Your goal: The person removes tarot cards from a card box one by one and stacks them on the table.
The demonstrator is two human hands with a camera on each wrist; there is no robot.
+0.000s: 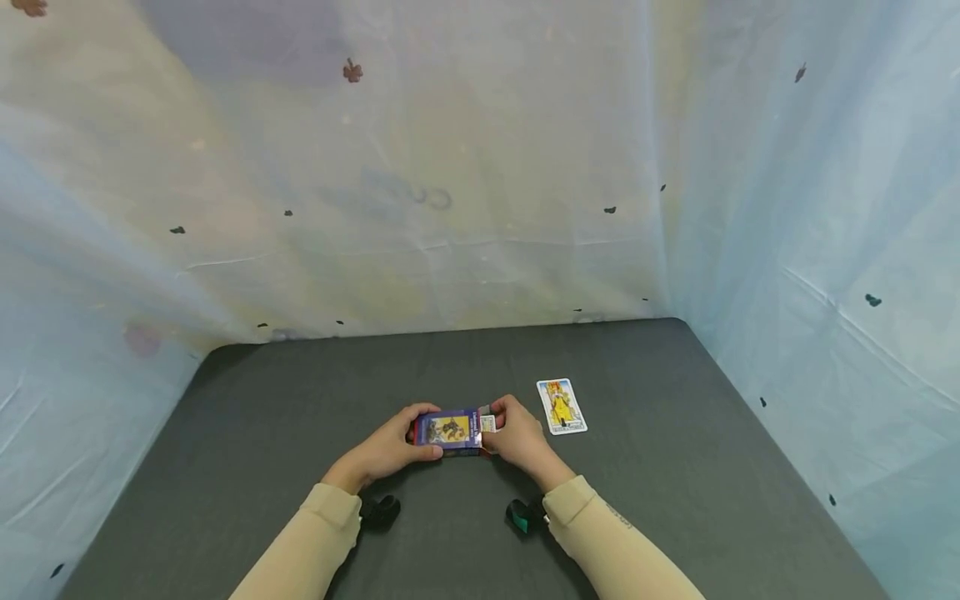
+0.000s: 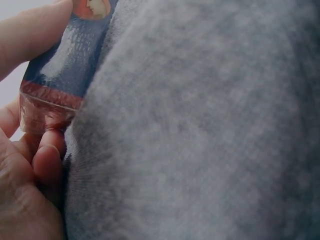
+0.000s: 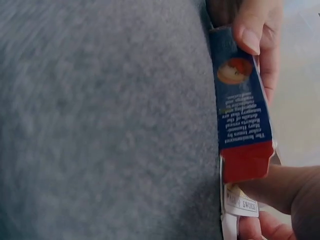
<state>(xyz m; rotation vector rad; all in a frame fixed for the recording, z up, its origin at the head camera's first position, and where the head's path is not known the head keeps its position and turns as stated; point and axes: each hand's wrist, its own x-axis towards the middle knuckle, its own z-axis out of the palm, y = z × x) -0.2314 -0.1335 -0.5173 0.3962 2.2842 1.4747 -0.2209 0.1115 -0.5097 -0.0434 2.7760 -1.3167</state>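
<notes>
A blue and red tarot card box [image 1: 448, 428] lies sideways between the two hands, close to the grey table top. My left hand [image 1: 390, 450] grips its left end, thumb on the near side and fingers round the far side. At the box's open right end is my right hand [image 1: 522, 437], pinching tarot cards [image 3: 242, 204] that stick out a little; the edge of one reads "SWORDS". The right thumb partly covers the opening, so how many cards are inside is hidden. A single tarot card [image 1: 562, 406] with a yellow figure lies face up beyond the right hand.
The grey cloth-covered table [image 1: 450, 533] has its far edge against a pale hanging sheet [image 1: 465, 167] with small leaf prints. More sheeting hangs at both sides. Dark wrist straps [image 1: 381, 513] hang below the sleeves.
</notes>
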